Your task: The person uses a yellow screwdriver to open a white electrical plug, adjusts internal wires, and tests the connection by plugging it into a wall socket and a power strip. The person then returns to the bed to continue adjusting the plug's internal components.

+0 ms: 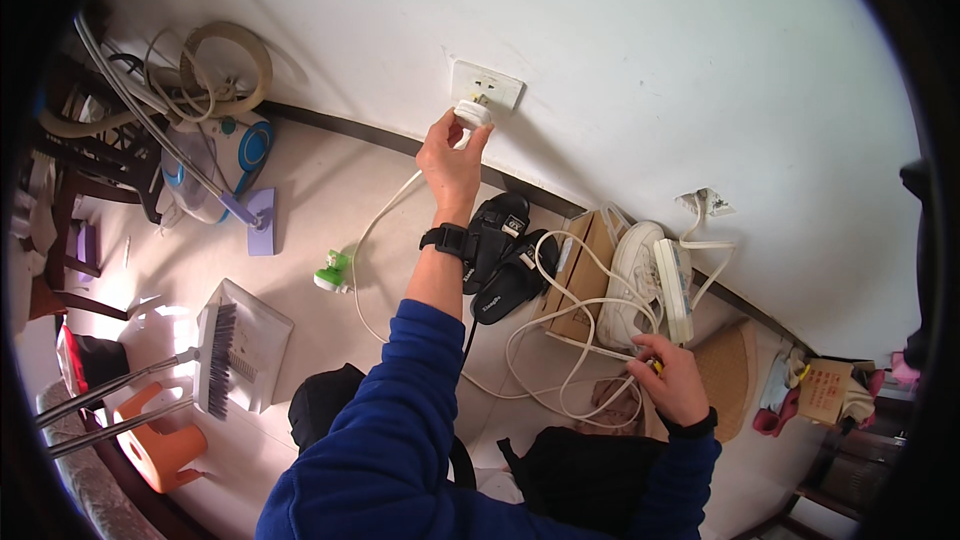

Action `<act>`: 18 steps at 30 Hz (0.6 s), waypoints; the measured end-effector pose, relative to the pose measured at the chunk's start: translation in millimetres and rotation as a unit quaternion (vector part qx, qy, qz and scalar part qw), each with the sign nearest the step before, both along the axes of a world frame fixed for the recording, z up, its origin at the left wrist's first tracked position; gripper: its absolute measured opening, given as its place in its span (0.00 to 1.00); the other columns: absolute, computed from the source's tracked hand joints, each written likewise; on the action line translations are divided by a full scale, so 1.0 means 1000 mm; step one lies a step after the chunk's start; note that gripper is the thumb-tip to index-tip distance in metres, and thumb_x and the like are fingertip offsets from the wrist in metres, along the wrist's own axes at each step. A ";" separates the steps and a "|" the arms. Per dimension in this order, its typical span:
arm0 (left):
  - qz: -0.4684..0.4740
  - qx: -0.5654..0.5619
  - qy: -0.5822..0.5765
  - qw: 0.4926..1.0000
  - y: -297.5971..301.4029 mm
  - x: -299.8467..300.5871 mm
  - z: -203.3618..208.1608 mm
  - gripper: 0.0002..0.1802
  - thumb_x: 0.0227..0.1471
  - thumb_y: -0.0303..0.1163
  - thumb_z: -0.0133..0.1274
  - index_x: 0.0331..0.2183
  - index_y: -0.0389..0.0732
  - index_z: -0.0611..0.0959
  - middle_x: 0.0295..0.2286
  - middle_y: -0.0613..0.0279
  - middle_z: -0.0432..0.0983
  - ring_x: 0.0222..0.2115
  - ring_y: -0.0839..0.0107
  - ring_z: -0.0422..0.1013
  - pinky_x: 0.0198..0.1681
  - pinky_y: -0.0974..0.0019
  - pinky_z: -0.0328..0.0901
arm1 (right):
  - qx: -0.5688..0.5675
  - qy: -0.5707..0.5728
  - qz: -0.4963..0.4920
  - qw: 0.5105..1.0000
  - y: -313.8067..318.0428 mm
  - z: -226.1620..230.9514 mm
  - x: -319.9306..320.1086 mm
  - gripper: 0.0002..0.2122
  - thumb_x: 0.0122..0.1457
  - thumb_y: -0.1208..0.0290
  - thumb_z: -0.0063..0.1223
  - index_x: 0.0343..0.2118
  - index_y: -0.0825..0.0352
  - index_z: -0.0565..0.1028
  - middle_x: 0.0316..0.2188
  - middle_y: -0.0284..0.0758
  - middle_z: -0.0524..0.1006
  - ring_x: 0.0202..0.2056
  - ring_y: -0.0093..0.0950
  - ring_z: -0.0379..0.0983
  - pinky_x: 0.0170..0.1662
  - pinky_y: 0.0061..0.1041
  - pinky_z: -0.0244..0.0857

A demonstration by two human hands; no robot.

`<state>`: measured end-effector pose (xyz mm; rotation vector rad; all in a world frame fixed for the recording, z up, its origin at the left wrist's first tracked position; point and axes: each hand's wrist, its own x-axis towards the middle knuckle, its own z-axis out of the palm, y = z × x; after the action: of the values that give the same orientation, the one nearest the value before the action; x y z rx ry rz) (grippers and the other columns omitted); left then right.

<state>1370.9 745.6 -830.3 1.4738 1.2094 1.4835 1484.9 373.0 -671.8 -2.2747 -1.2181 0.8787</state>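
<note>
My left hand point(453, 170) reaches up to the wall with its fingers closed around a white plug point(473, 114). The plug is just under a white wall socket point(490, 86); whether its pins are in the slots I cannot tell. From it a white cord point(372, 230) hangs in a curve to the floor. Lower right, my right hand point(674, 382) pinches a small yellow thing point(656, 365), mostly hidden by the fingers. Loops of white cable lie beside that hand, and a white power strip point(672, 292) leans above it.
Black sandals point(508, 280) and a cardboard box point(582, 270) are by the wall. A second socket point(706, 202) has a plug in it. A green-and-white plug point(332, 270) lies on the floor. Left are a dustpan point(262, 340), a brush point(215, 360), an orange stool point(162, 445) and a vacuum cleaner point(220, 155).
</note>
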 end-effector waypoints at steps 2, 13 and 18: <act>-0.014 -0.033 -0.024 0.999 -0.001 0.000 0.003 0.31 0.37 0.35 0.73 0.43 0.30 0.82 0.32 0.51 0.82 0.33 0.65 0.79 0.41 0.64 0.73 | -0.003 0.005 -0.007 1.000 0.000 0.001 0.000 0.16 0.55 0.70 0.61 0.45 0.70 0.75 0.27 0.40 0.79 0.29 0.36 0.77 0.35 0.28 0.69; 0.051 0.071 0.158 0.984 -0.008 -0.004 0.021 0.29 0.39 0.37 0.72 0.42 0.31 0.83 0.31 0.54 0.81 0.30 0.65 0.76 0.37 0.64 0.71 | 0.004 -0.008 0.010 1.000 0.002 0.006 -0.003 0.16 0.55 0.71 0.62 0.45 0.70 0.75 0.28 0.40 0.79 0.30 0.36 0.77 0.36 0.29 0.69; 0.058 0.082 0.143 0.985 -0.008 -0.001 0.020 0.30 0.38 0.37 0.72 0.43 0.31 0.83 0.30 0.53 0.81 0.29 0.65 0.75 0.35 0.64 0.71 | -0.003 -0.010 0.022 1.000 0.002 0.006 -0.002 0.16 0.55 0.69 0.62 0.45 0.70 0.75 0.28 0.40 0.79 0.31 0.37 0.77 0.36 0.29 0.69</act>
<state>1370.3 737.8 -810.0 1.8033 1.3888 1.5138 1482.9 374.8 -666.2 -2.2744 -1.2801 0.8774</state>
